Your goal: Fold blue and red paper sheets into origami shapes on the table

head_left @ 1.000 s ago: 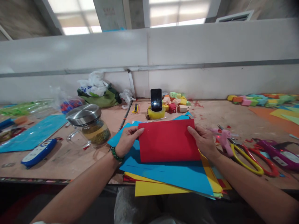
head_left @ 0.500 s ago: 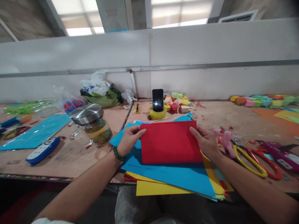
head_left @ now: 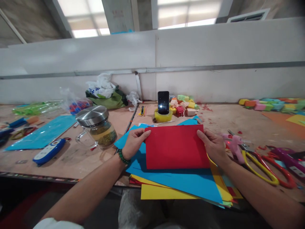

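Both my hands hold a red sheet of paper (head_left: 176,147) up by its upper corners. My left hand (head_left: 134,142), with a green bead bracelet (head_left: 122,156) at the wrist, pinches the left corner, thumb in front. My right hand (head_left: 213,147) pinches the right corner the same way. The sheet looks folded, though its back is hidden. Under it lies a blue sheet (head_left: 188,184) on a stack of coloured paper, with a yellow sheet (head_left: 164,193) sticking out over the table's front edge.
Right of my hand lie a pink glue gun (head_left: 234,148), scissors with yellow and red handles (head_left: 259,168) and a purple tool (head_left: 286,159). A glass tea mug (head_left: 95,127) stands at left. A phone (head_left: 163,102) leans behind a tape roll (head_left: 164,116), near small paper blocks (head_left: 183,105).
The whole view has shifted slightly, so things appear a little farther right. Both hands keep the same hold on the red sheet, which looks nearly unchanged.
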The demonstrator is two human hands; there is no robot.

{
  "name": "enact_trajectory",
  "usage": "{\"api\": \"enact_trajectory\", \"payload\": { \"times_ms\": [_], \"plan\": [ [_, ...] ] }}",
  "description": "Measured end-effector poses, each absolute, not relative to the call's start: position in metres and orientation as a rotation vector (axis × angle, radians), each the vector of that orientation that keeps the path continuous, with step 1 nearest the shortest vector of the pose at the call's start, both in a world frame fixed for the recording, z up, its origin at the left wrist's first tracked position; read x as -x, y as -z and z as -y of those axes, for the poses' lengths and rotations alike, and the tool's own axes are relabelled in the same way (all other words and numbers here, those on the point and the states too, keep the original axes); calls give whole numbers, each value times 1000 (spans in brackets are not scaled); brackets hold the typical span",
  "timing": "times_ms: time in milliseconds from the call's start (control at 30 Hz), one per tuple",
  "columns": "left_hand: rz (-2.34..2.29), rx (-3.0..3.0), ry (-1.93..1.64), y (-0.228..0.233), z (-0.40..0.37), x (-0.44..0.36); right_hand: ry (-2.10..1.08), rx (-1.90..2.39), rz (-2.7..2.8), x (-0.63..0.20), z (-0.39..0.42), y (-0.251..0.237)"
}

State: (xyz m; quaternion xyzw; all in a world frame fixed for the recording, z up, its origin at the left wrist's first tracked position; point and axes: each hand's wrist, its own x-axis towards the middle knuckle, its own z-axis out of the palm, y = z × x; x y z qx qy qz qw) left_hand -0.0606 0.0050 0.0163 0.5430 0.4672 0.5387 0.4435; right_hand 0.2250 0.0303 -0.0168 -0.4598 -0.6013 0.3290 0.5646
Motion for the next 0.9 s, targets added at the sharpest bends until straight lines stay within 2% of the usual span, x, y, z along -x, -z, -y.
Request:
{"api": "enact_trajectory", "payload": {
  "times_ms": [767,900],
  "plan": [
    [-1108,-1304,-1402,-13,-8,63,-848,1050,1409,-223,-31,18],
    [-1055,-1211,-1317,-14,-7,63,-868,1044,1386,-223,-33,20]
  ]
}}
